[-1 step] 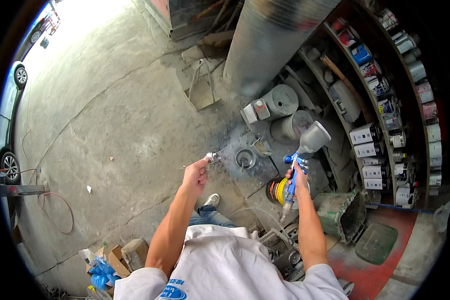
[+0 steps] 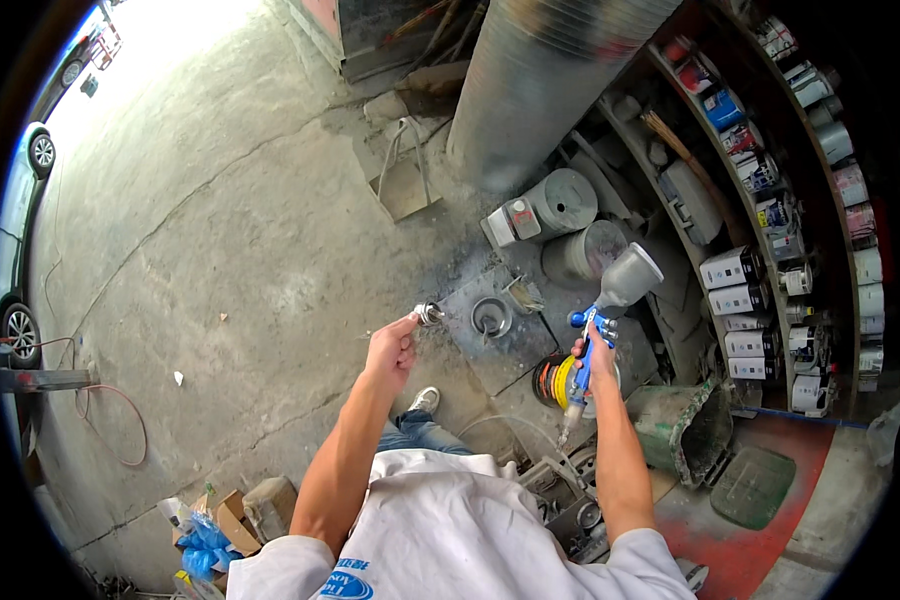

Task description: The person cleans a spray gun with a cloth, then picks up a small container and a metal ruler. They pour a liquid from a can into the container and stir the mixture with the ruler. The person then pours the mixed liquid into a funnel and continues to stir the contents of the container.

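Blue spray gun [image 2: 591, 318] in right hand [image 2: 599, 362], small round metal part [image 2: 430, 314] in left hand [image 2: 390, 348].
Concrete floor [image 2: 240, 260] fills left and centre; ribbed metal duct [image 2: 550, 90] top centre; shelving [image 2: 781, 318] with paint cans [image 2: 755, 172] down the right; tipped green bin [image 2: 670, 425] lower right; lidded drum [image 2: 563, 203] upper right of centre. Gun right of centre, silver cup [image 2: 630, 277] toward upper right, right grip clamped around its blue body. Metal bowl [image 2: 506, 318] near centre, just right of the left hand, apart from it. Left grip pinched on the metal part, near centre.
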`<control>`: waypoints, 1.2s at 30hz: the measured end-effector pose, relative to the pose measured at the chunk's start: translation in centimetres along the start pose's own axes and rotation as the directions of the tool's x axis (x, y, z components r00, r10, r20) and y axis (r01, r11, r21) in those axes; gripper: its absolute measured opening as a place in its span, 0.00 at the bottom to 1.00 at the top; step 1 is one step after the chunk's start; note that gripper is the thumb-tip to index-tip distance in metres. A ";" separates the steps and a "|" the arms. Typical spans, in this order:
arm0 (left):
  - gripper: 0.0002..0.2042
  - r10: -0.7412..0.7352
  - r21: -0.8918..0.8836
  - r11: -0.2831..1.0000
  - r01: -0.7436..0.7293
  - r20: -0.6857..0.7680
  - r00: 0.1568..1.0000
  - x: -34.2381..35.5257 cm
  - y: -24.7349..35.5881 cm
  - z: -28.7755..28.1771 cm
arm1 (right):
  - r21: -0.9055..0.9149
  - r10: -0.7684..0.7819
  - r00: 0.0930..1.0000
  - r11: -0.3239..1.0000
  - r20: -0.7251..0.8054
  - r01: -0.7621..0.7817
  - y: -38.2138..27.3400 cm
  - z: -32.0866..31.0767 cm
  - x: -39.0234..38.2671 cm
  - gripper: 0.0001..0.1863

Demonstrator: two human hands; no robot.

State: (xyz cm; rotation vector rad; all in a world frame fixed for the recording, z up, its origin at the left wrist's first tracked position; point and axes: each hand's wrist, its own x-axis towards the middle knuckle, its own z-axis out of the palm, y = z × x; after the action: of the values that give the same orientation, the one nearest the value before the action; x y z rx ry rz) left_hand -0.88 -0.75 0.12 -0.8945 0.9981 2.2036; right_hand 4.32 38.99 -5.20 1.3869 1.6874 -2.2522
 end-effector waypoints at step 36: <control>0.08 0.015 0.100 0.994 -0.031 0.150 0.989 -0.2 -0.4 1.8 | 0.018 0.071 0.974 0.997 0.215 -0.076 -0.7 2.6 -6.3 0.17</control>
State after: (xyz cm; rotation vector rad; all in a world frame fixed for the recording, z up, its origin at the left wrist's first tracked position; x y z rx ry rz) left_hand -1.11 0.83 1.03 -0.6645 1.0433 2.1812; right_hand 6.16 34.26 -0.53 1.1406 1.5200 -2.2947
